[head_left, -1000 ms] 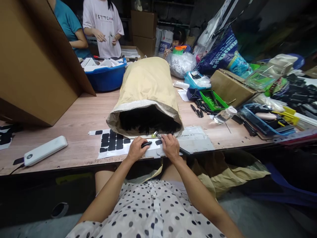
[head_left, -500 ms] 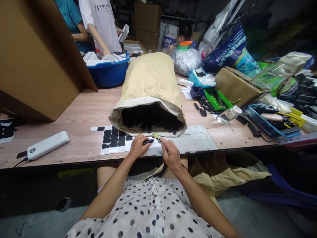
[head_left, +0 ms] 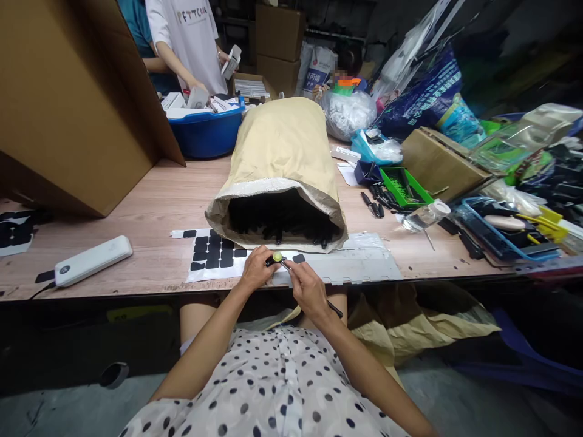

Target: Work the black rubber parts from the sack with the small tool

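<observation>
Head view: my left hand (head_left: 256,267) pinches a small black piece (head_left: 269,261). My right hand (head_left: 310,287) is closed around a tool (head_left: 336,309), its yellow end (head_left: 277,257) at that piece, maybe touching. Just past both hands lies an open sack (head_left: 280,142).

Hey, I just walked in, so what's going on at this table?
A seated person's left hand pinches a small black part while the right hand holds a tool, its yellow-green tip right by that part. Just beyond, an open sack lies with dark pieces inside. Behind, a co-worker holds a white box near a blue tub.
</observation>
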Action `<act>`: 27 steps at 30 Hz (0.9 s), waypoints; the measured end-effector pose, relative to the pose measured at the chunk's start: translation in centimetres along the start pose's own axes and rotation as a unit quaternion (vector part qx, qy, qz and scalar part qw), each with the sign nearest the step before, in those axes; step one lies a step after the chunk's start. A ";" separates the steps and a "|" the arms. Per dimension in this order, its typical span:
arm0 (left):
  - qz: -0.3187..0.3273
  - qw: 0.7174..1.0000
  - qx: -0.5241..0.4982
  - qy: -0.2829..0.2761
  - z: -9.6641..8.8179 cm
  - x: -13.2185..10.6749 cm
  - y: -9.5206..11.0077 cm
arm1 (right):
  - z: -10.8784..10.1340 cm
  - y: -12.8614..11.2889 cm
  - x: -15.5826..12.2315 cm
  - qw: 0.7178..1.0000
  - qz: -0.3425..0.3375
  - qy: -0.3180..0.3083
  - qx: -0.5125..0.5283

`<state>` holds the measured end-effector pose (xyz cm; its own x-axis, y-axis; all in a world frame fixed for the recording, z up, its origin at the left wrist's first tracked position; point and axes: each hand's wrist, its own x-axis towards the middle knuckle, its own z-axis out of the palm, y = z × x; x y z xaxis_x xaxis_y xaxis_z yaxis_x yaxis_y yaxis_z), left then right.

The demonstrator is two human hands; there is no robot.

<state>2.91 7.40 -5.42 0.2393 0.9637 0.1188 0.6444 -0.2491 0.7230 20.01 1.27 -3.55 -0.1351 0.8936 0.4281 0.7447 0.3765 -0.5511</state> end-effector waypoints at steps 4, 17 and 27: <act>0.004 1.000 -0.008 0.003 0.2 0.0 0.0 | 0.3 1.2 0.3 1.000 0.016 0.010 -0.014; 0.023 1.000 -0.002 -0.007 0.2 -0.2 -0.2 | 0.9 7.5 3.0 0.973 -0.061 0.016 -0.224; 0.091 0.988 -0.077 -0.103 -1.3 -5.3 2.1 | 1.0 7.0 3.0 0.972 -0.043 0.023 -0.229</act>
<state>2.06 1.89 -3.69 0.4939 0.8602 0.1267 0.4628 -0.3834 0.7993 24.11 6.83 -6.84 -0.1871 0.8477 0.4964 0.9463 0.2912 -0.1406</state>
